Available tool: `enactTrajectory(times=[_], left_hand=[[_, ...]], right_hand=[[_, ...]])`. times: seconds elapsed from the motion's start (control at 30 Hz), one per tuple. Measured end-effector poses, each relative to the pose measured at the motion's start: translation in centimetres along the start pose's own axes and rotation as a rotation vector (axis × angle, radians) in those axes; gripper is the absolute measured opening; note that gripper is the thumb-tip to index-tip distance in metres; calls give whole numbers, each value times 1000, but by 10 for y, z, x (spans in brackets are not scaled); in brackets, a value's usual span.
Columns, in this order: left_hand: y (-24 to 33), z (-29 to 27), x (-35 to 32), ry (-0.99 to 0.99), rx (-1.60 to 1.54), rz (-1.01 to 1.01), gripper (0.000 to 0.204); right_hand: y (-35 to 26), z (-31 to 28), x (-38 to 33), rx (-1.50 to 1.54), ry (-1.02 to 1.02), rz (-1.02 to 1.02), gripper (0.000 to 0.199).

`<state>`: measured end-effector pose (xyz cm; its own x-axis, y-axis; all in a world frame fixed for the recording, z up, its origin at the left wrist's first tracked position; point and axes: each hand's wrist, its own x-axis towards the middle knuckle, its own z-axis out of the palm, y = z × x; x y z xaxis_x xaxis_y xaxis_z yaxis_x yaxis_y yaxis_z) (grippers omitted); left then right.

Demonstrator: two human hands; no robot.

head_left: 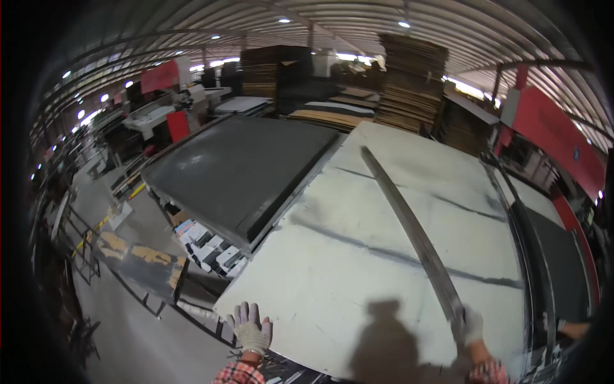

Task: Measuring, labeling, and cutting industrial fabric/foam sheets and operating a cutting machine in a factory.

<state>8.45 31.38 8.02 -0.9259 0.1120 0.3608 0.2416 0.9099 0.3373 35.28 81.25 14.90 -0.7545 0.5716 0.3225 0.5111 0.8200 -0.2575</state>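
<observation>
My left hand (251, 328), in a pale work glove, is open with fingers spread at the near left corner of a large whitish board (332, 275). My right hand (471, 325), gloved too, is closed round the near end of a long grey metal bar (409, 224). The bar slants away from me to the far left across the board, over its dark smudged streaks. Whether the bar rests flat on the board I cannot tell.
A dark grey sheet stack (243, 166) stands left of the board. Tall stacks of brown sheets (412, 83) rise behind. A low scuffed bench (144, 262) is at left. At the right edge, another person's hand (555, 324) is beside dark long strips (534, 256). Red-panelled machines (556, 131) stand beyond.
</observation>
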Motion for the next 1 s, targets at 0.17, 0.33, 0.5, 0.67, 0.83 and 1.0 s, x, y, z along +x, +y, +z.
enactTrajectory(times=[0.17,0.33,0.5,0.67,0.83,1.0], left_hand=[[-2,4,0,99,109,23,50],[11,0,8,-56,44,-11,51],[35,3,-44,-55,-90,188,55],[36,-134,-168,-830,-468,571,46],[-188,-101,-315,-1092,-487,245,52],[-355,-216,-310,-1040,-402,-600,63]], right_hand=[[36,-86,-220,17,-434,346,57],[35,-128,-266,-81,-512,516,56],[4,-163,-220,-151,-508,505,55],[-121,-160,-158,-122,-585,278,54],[-317,-84,-186,92,-715,-515,45],[-498,29,-224,250,-1104,-935,39]])
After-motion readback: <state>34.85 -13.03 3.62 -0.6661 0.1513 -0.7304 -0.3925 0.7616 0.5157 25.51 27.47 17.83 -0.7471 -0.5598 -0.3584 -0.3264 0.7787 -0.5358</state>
